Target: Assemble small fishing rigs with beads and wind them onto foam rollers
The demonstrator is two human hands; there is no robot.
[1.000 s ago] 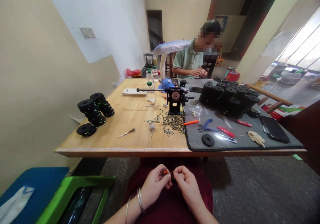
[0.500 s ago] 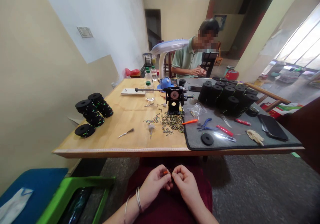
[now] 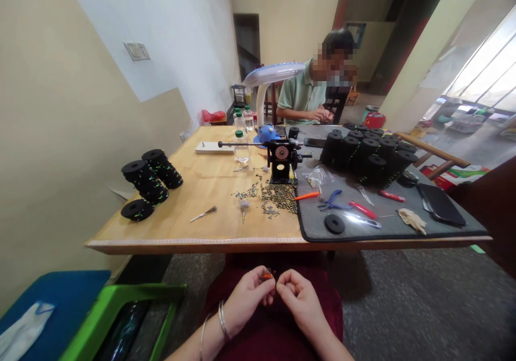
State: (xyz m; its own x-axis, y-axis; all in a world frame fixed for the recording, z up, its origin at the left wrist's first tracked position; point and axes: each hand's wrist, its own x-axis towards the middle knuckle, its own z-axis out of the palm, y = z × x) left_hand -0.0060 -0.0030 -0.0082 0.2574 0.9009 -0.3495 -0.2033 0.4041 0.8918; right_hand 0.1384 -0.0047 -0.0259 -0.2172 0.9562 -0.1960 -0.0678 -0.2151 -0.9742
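Above my lap, in front of the table edge, both hands are close together with bent fingers. My left hand (image 3: 257,288) is closed around a small orange and dark piece (image 3: 266,276), too small to name and mostly covered by the fingers. Beside it, my right hand (image 3: 296,291) is closed, with thumb and forefinger pinched; what they hold, if anything, is hidden. The two sets of fingertips nearly touch. Dark red cloth (image 3: 274,329) lies beneath them. Two bangles circle my left wrist.
The wooden table (image 3: 161,232) bears black foam spools (image 3: 139,175), a black winding machine (image 3: 281,159), scattered small striped pieces (image 3: 278,197) and a lamp (image 3: 266,76). Pliers (image 3: 332,201) and an orange tool (image 3: 307,195) lie on the grey mat (image 3: 318,232). A co-worker (image 3: 302,92) sits across.
The right hand has shifted very slightly, and the dark tip above the left fingers sits a little differently. The orange piece stays in the left hand. The table things are unchanged.
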